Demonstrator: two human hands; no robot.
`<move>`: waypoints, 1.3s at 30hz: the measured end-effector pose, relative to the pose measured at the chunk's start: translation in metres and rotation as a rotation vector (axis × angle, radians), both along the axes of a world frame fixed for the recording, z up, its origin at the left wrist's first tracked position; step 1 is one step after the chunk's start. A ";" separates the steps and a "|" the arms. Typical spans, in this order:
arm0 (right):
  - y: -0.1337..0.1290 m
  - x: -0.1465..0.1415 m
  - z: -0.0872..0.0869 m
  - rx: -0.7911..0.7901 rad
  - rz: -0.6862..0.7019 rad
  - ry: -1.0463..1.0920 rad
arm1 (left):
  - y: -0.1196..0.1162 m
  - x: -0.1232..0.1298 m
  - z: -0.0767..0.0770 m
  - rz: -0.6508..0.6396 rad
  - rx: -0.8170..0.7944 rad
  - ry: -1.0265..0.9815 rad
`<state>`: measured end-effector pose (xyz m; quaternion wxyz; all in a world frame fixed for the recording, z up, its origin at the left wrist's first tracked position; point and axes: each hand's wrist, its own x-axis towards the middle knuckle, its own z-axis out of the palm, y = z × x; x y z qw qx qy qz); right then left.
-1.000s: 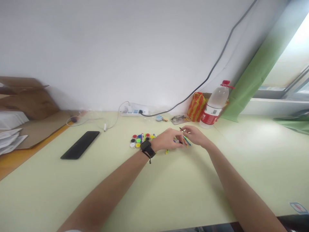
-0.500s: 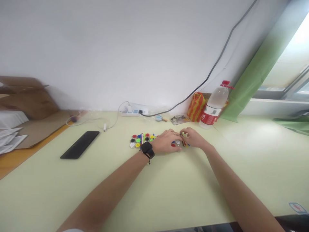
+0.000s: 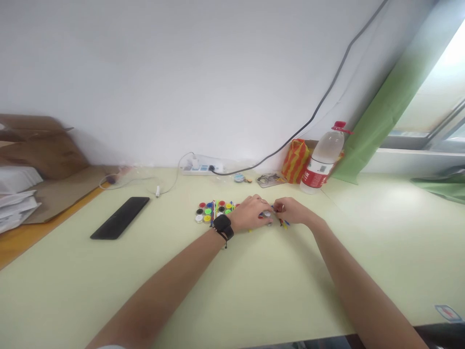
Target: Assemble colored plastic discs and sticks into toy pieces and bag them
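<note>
Several small round pieces [image 3: 207,212] with red, black, green, yellow, blue and white tops lie in rows on the table, with thin coloured strips among them. My left hand [image 3: 250,213], a black watch on its wrist, covers part of the rows. Its thumb and fingers curve around a white-topped round piece [image 3: 267,214] at the right end. Beside it, my right hand [image 3: 288,210] is pinched on thin coloured strips [image 3: 284,223], whose blue, yellow and dark ends stick out below the fingers. My fingertips hide how the strips meet the round pieces.
A black slab-like case [image 3: 119,218] and a white cable [image 3: 157,192] lie to the left, near an open cardboard box [image 3: 43,145]. A power strip [image 3: 201,166] stands against the wall. Behind my right hand are a large bottle [image 3: 322,160], a red-yellow bag [image 3: 296,161] and a flat packet [image 3: 271,180].
My right hand has shifted slightly right and down, away from the left fingertips. More of the strip ends show beneath it. The left hand stays nearly in place.
</note>
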<state>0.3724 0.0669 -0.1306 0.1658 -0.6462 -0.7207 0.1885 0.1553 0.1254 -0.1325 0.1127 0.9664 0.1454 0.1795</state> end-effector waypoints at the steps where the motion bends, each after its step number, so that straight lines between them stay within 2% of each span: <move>1: -0.001 -0.002 0.001 -0.008 0.007 0.009 | 0.001 0.000 0.001 0.002 0.003 -0.002; 7: -0.005 -0.008 0.007 -0.043 0.079 0.110 | 0.005 -0.004 0.008 0.019 0.011 -0.014; 14: -0.003 -0.002 0.003 -0.065 0.057 0.192 | 0.013 -0.011 0.018 0.061 -0.004 -0.034; 16: -0.002 -0.001 0.001 -0.040 0.061 0.174 | 0.017 -0.017 0.028 0.076 -0.009 -0.070; 19: 0.000 -0.001 0.001 0.027 0.060 0.116 | 0.023 -0.032 0.050 0.107 -0.023 -0.149; 22: 0.002 -0.001 0.002 0.104 0.024 0.065 | 0.029 -0.056 0.070 0.176 -0.068 -0.204; 24: 0.002 -0.005 0.002 0.137 0.003 0.051 | 0.032 -0.075 0.075 0.249 -0.100 -0.199; 27: -0.007 -0.015 -0.002 0.153 -0.006 0.025 | 0.036 -0.107 0.065 0.329 -0.078 -0.160; 32: -0.034 -0.040 -0.017 0.051 -0.052 -0.011 | 0.037 -0.161 0.026 0.409 -0.028 -0.070; 36: -0.045 -0.058 -0.027 0.029 -0.070 -0.049 | 0.031 -0.193 -0.005 0.511 -0.108 -0.077; 39: -0.042 -0.062 -0.034 0.079 -0.059 -0.070 | 0.028 -0.204 -0.022 0.600 -0.180 -0.073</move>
